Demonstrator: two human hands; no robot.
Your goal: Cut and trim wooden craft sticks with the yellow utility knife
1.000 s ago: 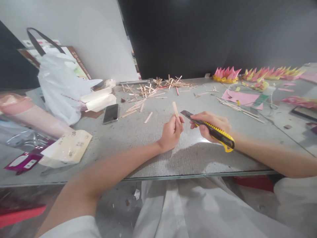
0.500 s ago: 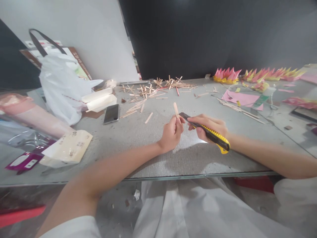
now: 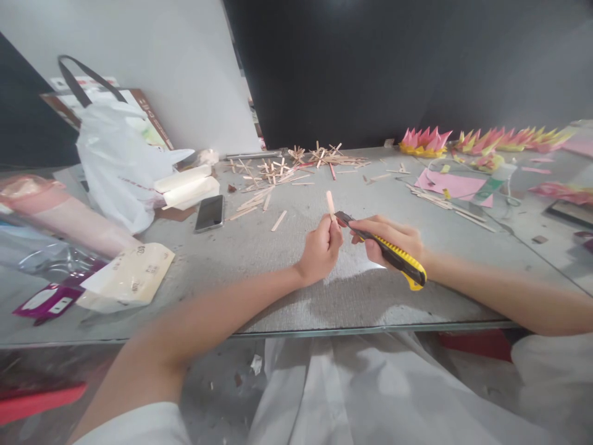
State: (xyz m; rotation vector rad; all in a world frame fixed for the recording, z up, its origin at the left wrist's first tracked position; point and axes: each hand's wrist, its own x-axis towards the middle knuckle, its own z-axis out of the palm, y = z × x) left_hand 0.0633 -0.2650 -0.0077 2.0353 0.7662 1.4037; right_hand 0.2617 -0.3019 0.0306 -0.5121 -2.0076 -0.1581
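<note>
My left hand [image 3: 320, 250] is closed around a short wooden craft stick [image 3: 330, 203] that points up from its fingers. My right hand [image 3: 388, 239] grips a yellow and black utility knife [image 3: 393, 256]. The knife's dark front end touches the stick just above my left fingers. Both hands hover over the middle of a grey table [image 3: 287, 290].
Loose wooden sticks [image 3: 282, 170] lie scattered at the back. A phone [image 3: 209, 212], white plastic bag [image 3: 118, 164] and packets [image 3: 127, 275] sit at the left. Pink paper [image 3: 447, 184] and pink-yellow folded paper flowers [image 3: 424, 139] occupy the right.
My right hand has moved left, bringing the knife's tip from a small gap up against the stick. My left hand stays almost still.
</note>
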